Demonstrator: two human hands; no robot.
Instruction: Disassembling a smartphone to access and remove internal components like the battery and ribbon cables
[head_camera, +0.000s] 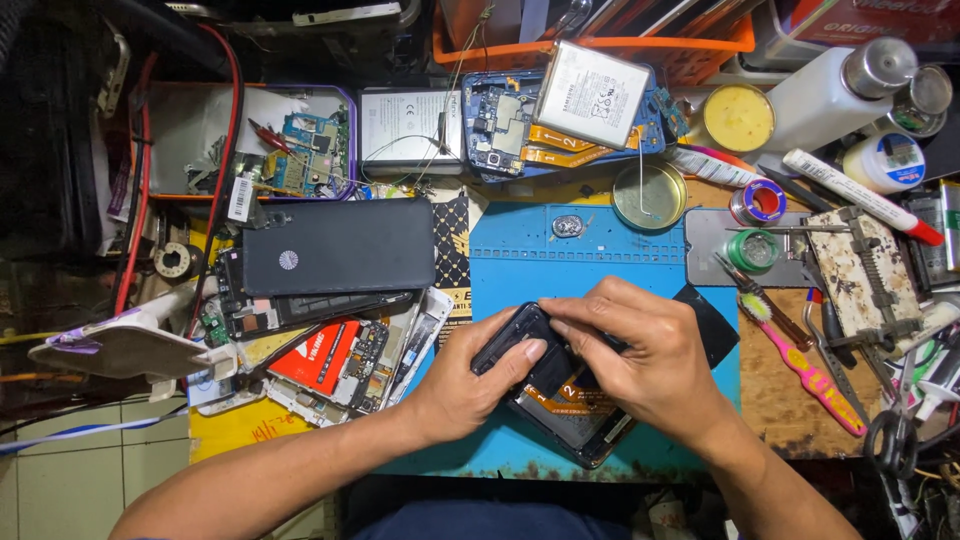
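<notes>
On cluttered bench, blue mat (520, 250)

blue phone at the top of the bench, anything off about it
Yes. The blue phone lies with its back off and its circuit board bare, and a silver battery sits tilted across it, out of its bay. Both hands, left hand and right hand, grip a different, black phone.

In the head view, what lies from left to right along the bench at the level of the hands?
White phone stand → red-labelled battery in an opened phone → left hand → black phone back cover → right hand → pink toothbrush → black-handled scissors.
</notes>
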